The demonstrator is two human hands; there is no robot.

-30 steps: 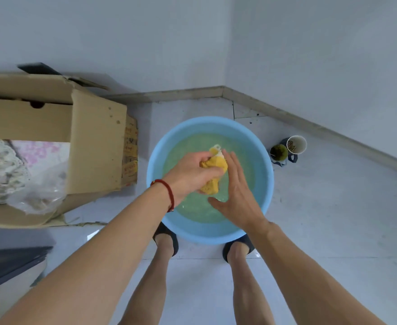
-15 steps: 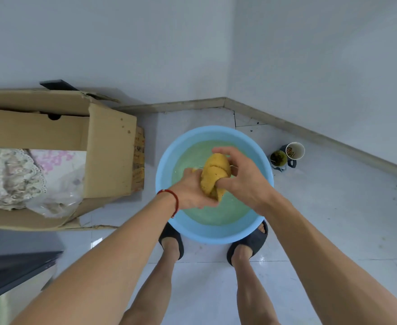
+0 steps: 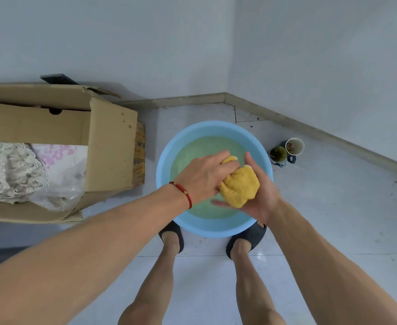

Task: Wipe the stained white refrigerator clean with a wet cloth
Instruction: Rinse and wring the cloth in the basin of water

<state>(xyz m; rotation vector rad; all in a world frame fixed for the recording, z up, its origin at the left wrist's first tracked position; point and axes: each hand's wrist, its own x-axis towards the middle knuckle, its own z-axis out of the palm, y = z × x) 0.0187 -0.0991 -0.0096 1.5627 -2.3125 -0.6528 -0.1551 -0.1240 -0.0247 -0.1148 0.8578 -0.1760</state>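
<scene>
The bunched-up yellow cloth (image 3: 239,188) is gripped from both sides: the left hand (image 3: 203,175) is curled over its top end, and the right hand (image 3: 260,193) is wrapped around it from the far side. It's held just above the greenish water in a blue basin (image 3: 169,151) on the tiled floor. An open cardboard box (image 3: 108,146) is parked beside the basin, two cups (image 3: 286,151) near the corner.

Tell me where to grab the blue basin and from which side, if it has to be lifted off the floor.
Grip the blue basin by its rolled rim at two opposite points, left and right, coming in from above. It is wide, round, has no visible handles and holds water, so a level two-sided hold is probably steadiest. Both hands are busy with the yellow cloth.
</scene>
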